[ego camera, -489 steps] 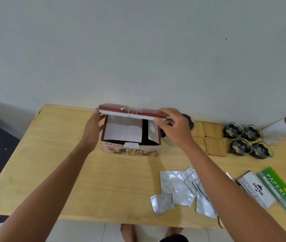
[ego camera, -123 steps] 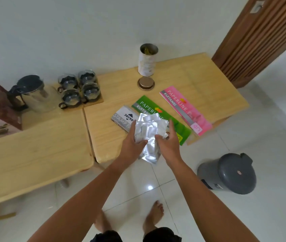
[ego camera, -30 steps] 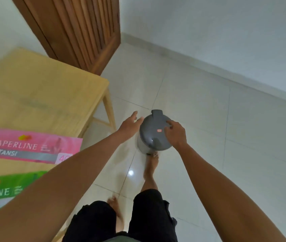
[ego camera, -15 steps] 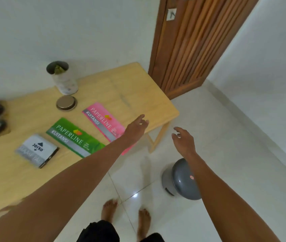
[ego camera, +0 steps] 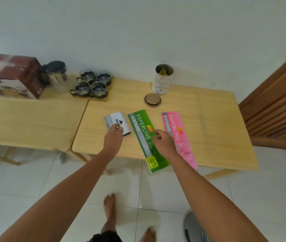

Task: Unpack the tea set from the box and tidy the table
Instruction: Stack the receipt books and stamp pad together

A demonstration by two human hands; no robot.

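The dark red tea set box (ego camera: 11, 74) stands closed at the far left of the left table (ego camera: 25, 119). Beside it are the steel teapot (ego camera: 58, 75) and several glass cups (ego camera: 91, 83) on wooden coasters. My left hand (ego camera: 112, 138) reaches over the near end of the grey Joyko stamp pad box (ego camera: 116, 120), fingertips at it, holding nothing. My right hand (ego camera: 163, 142) hovers over the green Paperline receipt book (ego camera: 142, 130) with fingers loosely curled and empty.
A pink Paperline book (ego camera: 177, 133) lies right of the green one on the right table (ego camera: 217, 119). An open tin canister (ego camera: 163, 79) and its lid (ego camera: 152, 100) sit at the back. A grey bin (ego camera: 193, 227) stands on the floor, a wooden door (ego camera: 275, 109) at right.
I have turned from the grey bin back to the tables. Both empty hands moved from above the floor to over the stamp pad box and the green book.
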